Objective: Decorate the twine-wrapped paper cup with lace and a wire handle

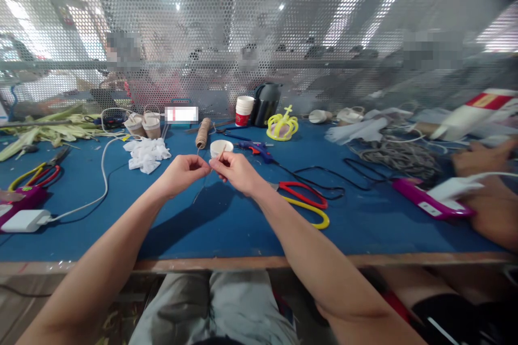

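Observation:
My left hand (183,175) is closed in a pinch on thin brown twine (198,152), which runs down from a spool of twine (203,132) lying just behind. My right hand (235,172) pinches the strand too, its fingertips almost touching those of the left. A thin loose end hangs below the fingers over the blue table. Right behind my right hand is a small white paper cup (220,147), partly covered by the fingers. What lies inside the right fingertips is too small to make out fully.
Red-and-yellow scissors (305,194) lie beside my right forearm. A blue glue gun (259,151) with a black cord, a yellow crown (282,127), stacked cups (244,110) and a dark jug (267,103) stand behind. Another person's hand (481,167) is near a purple power strip (431,199).

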### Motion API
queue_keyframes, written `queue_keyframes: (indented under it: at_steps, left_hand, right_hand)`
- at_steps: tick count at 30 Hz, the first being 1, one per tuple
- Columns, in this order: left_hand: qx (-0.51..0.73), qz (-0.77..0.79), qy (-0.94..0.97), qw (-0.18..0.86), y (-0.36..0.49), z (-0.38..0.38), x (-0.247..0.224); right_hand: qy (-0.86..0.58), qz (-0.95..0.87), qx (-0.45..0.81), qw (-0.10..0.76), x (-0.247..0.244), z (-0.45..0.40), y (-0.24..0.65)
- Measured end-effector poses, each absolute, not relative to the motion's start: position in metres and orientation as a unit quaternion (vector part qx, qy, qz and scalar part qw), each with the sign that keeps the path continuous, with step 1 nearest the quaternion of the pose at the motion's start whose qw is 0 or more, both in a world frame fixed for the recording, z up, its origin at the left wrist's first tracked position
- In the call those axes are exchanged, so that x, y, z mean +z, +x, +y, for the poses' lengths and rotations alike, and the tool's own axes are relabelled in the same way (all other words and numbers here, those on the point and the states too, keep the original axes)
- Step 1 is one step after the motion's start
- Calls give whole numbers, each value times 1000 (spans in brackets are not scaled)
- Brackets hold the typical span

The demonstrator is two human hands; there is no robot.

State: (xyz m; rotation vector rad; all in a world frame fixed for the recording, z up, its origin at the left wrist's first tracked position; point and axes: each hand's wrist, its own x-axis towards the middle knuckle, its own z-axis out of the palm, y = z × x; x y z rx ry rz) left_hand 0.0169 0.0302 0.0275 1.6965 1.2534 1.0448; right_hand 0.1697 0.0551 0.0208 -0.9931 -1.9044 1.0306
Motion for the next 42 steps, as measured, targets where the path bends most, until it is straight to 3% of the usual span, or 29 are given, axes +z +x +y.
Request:
queue_keyframes:
  at_steps: [13, 20, 34, 42]
  left_hand:
    - [425, 512, 635, 392, 22, 33, 18]
    - [405, 500, 634, 429, 17, 34, 20]
    - [398, 491, 670, 390, 14, 34, 24]
    - [407, 495, 654, 403, 19, 32, 23]
  right_hand:
    - [-418, -759, 315, 387, 20, 55, 168]
    - [-337, -762, 406, 375, 24, 54, 171]
    - [-389, -762, 356, 377, 22, 55, 170]
    - [-373, -741, 405, 386, 21, 55, 169]
